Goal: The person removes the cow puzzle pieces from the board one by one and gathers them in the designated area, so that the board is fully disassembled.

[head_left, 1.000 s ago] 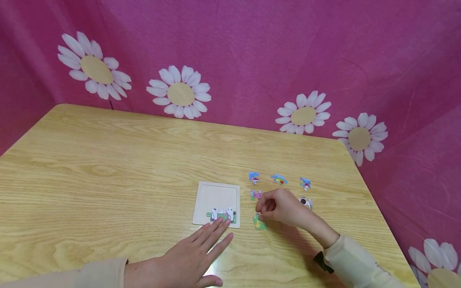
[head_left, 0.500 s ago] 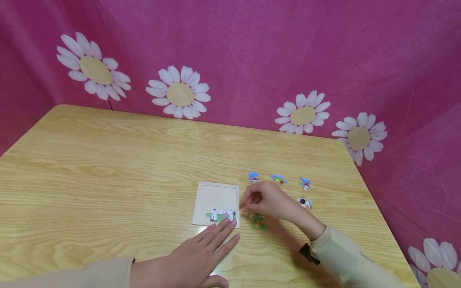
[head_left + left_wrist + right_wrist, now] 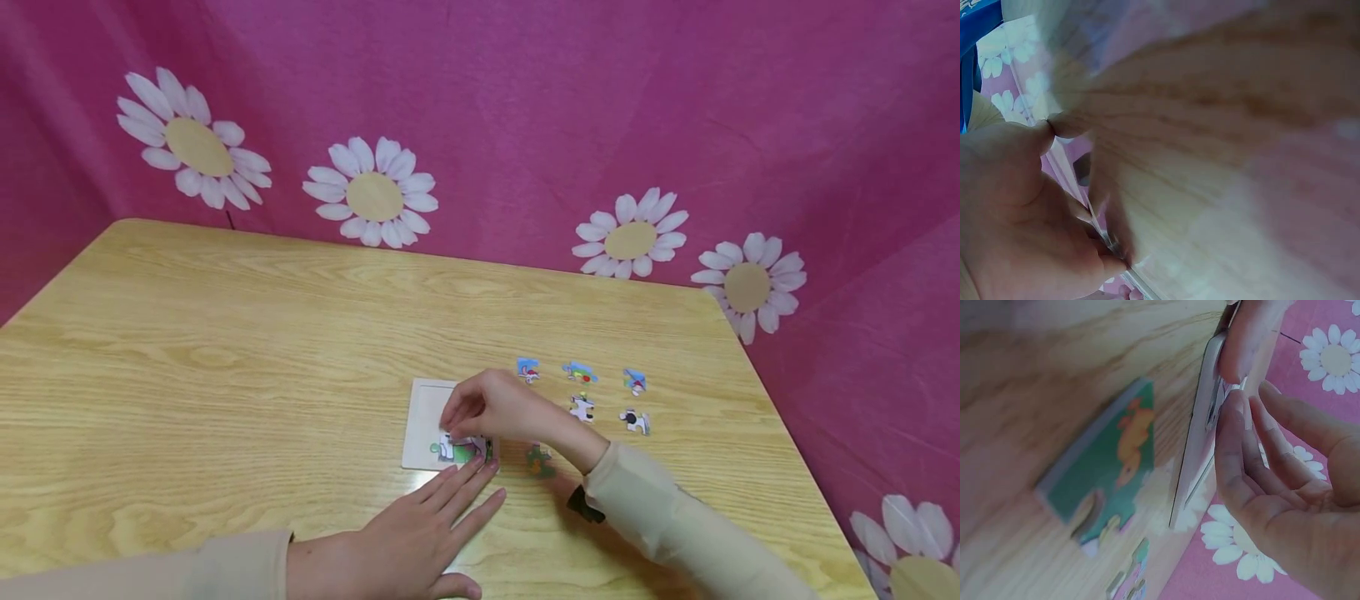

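Observation:
A square wooden puzzle tray (image 3: pixel 416 425) lies on the table with two joined white-and-green puzzle pieces (image 3: pixel 467 452) in its lower right part. My left hand (image 3: pixel 408 537) lies flat with extended fingers, fingertips at the tray's near rim and over the pieces' lower edge. Over the tray hovers my right hand (image 3: pixel 491 407), fingers loosely bent and fingertips right at the white tops of the pieces. The right wrist view shows a gap between thumb and index finger of the right hand (image 3: pixel 1285 469), with no piece visible between them. The tray's upper right is hidden behind this hand.
Loose puzzle pieces lie right of the tray: blue ones (image 3: pixel 581 372) in a far row, black-and-white ones (image 3: pixel 636 421) nearer, and a green one with an orange duck (image 3: pixel 1119 456). A pink-and-green piece (image 3: pixel 1129 575) shows in the right wrist view. A flowered pink cloth (image 3: pixel 495 125) hangs behind.
My right hand has left the green piece and moved left over the tray, uncovering a white piece on the table. My left hand has slid slightly right.

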